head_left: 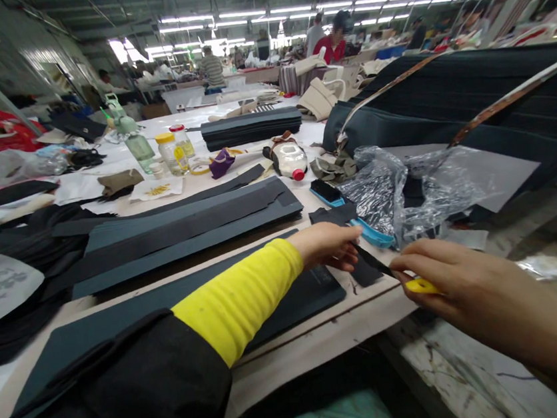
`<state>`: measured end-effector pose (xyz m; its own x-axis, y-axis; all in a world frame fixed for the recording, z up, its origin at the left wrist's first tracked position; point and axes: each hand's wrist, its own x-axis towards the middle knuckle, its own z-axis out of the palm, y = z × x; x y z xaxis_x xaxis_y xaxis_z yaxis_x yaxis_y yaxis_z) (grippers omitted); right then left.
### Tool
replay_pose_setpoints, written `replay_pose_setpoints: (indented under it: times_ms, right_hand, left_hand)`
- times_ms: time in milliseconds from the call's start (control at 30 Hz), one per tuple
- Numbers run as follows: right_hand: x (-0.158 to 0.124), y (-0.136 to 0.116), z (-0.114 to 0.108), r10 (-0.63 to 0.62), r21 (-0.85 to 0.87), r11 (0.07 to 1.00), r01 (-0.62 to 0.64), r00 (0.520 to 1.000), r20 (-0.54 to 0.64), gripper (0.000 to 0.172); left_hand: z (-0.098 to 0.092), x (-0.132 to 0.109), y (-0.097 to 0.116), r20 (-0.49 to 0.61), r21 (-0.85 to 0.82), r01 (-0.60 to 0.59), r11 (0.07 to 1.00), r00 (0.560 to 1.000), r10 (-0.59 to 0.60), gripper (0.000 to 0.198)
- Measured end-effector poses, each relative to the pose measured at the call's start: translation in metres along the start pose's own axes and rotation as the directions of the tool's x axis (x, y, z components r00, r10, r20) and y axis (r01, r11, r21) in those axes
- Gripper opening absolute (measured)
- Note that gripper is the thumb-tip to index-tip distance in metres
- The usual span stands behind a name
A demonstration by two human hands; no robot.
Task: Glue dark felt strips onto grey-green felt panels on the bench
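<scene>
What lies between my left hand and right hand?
Head view: a narrow dark strip runs from the left hand to the right hand, which holds a yellow object.

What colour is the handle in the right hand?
The handle in the right hand is yellow, in the head view; the left hand pinches a black strip.

The yellow tool (420, 285) is mostly hidden — the right hand (447, 277) covers it.
</scene>
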<state>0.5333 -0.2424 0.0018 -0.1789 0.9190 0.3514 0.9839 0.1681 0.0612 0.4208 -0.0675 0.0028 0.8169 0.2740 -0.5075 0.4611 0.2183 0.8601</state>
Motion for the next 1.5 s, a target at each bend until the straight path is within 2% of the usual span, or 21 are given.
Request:
replay_pose_setpoints:
  times_ms: [67,167,300,467,533,600,667,733,867,1000,1267,1500]
  right_hand:
    - [0.004,-0.002,-0.002,-0.012,-0.013,1.000,0.011,0.999,-0.034,0.026]
    - [0.012,-0.007,-0.002,-0.014,-0.020,1.000,0.012,0.996,-0.089,0.030]
    - [0.021,-0.012,0.007,-0.029,-0.137,0.991,0.005,0.984,-0.174,0.045]
    - [0.026,-0.016,0.016,-0.147,-0.133,0.984,0.120,0.964,-0.220,0.025]
    - [0.027,-0.021,0.019,-0.183,-0.109,0.981,0.161,0.955,-0.234,0.023]
    - [0.028,-0.028,0.023,-0.193,-0.109,0.979,0.172,0.956,-0.220,0.024]
    - [0.028,-0.036,0.030,-0.196,-0.129,0.976,0.175,0.965,-0.174,0.027]
    - [0.028,-0.041,0.038,-0.204,-0.138,0.972,0.188,0.972,-0.119,0.030]
    - [0.028,-0.042,0.050,-0.193,-0.096,0.978,0.186,0.979,-0.071,0.030]
    - [0.029,-0.037,0.053,-0.170,-0.078,0.983,0.166,0.984,-0.058,0.029]
    - [0.031,-0.034,0.058,-0.148,-0.108,0.983,0.147,0.989,0.004,0.026]
    - [0.033,-0.031,0.060,-0.136,-0.117,0.983,0.140,0.990,0.041,0.022]
  left_hand:
    - [-0.003,-0.006,0.008,-0.034,0.035,-0.046,0.998,0.998,0.047,0.015]
    - [-0.010,-0.013,0.018,-0.107,0.045,-0.128,0.991,0.985,0.133,0.016]
    - [-0.020,-0.020,0.021,-0.190,0.031,-0.250,0.968,0.949,0.251,0.016]
    - [-0.027,-0.023,0.007,-0.188,0.006,-0.237,0.971,0.954,0.234,0.011]
    - [-0.033,-0.024,0.000,-0.189,0.106,-0.229,0.968,0.951,0.246,0.012]
    - [-0.042,-0.024,-0.008,-0.198,0.322,-0.219,0.921,0.936,0.291,0.019]
    - [-0.051,-0.022,-0.016,-0.202,0.514,-0.190,0.837,0.921,0.333,0.022]
    - [-0.059,-0.020,-0.023,-0.212,0.602,-0.161,0.782,0.912,0.351,0.021]
    - [-0.063,-0.015,-0.031,-0.217,0.676,-0.141,0.723,0.900,0.379,0.021]
    - [-0.062,-0.009,-0.033,-0.228,0.719,-0.140,0.680,0.878,0.422,0.026]
    - [-0.061,-0.002,-0.041,-0.251,0.760,-0.128,0.637,0.847,0.469,0.026]
    - [-0.059,-0.002,-0.042,-0.263,0.777,-0.109,0.620,0.838,0.478,0.026]
